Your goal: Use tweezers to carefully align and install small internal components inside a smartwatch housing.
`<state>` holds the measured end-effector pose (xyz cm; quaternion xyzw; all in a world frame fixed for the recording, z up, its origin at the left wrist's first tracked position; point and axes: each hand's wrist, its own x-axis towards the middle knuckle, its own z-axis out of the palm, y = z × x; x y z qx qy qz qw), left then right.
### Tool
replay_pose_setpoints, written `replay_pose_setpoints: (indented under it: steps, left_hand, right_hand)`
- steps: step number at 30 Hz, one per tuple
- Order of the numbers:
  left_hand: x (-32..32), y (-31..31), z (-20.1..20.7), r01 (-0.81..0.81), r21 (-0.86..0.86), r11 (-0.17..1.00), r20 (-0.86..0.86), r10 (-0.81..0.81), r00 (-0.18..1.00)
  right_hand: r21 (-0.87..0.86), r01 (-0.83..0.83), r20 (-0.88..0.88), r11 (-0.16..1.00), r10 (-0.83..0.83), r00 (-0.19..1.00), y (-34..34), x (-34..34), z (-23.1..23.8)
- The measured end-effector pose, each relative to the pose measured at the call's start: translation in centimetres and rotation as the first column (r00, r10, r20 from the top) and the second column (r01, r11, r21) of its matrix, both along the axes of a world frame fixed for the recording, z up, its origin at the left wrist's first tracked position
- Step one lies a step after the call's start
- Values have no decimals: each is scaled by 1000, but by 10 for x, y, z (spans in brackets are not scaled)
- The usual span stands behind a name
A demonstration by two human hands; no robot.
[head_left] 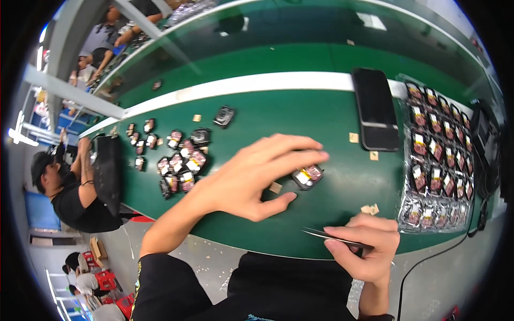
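Observation:
My left hand [257, 174] reaches over the green table with its fingers spread. Under its fingertips lies a small black electronic module [308, 177] with a white and yellow label; whether the fingers touch it I cannot tell. The thumb is apart from it, and the fingers cover its upper edge. A pair of tweezers [342, 238] is pinched in my right hand [369, 243] near the front edge of the table, its thin tips pointing left toward my left hand and touching nothing.
Several similar modules [176, 163] are grouped on the left, with a darker one [224, 116] behind them. A black phone [375, 109] lies at the back right, beside a clear plastic tray [407, 222] of modules. Small paper scraps [369, 209] dot the table. A co-worker [80, 187] sits at left.

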<state>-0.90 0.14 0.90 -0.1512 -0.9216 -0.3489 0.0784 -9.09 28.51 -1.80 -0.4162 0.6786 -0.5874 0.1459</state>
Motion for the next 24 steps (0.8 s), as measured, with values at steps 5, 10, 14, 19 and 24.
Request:
replay_pose_setpoints:
  steps: [5, 10, 14, 19, 24]
  left_hand:
    - [5, 1, -6, -165, -139, 976, 2, 167, 986]
    - [-1, 0, -5, -110, -168, 980, 33, 117, 993]
    - [-5, -3, -8, -19, -188, 982, 86, 36, 996]
    - [0, 5, -5, -16, -32, 999, 121, 20, 992]
    - [6, 10, -8, 14, -31, 999, 118, -10, 993]
  right_hand:
    - [-26, 38, -14, 999, -39, 999, -4, -1, 1]
    - [-31, 136, -32, 990, -137, 990, -7, -1, -1]
    - [-9, 141, -33, 990, -142, 989, -6, -3, 1]
    - [-3, 216, -1, 976, -216, 976, -6, 1, 1]
    - [91, 241, -102, 966, -231, 968, -11, 3, -2]
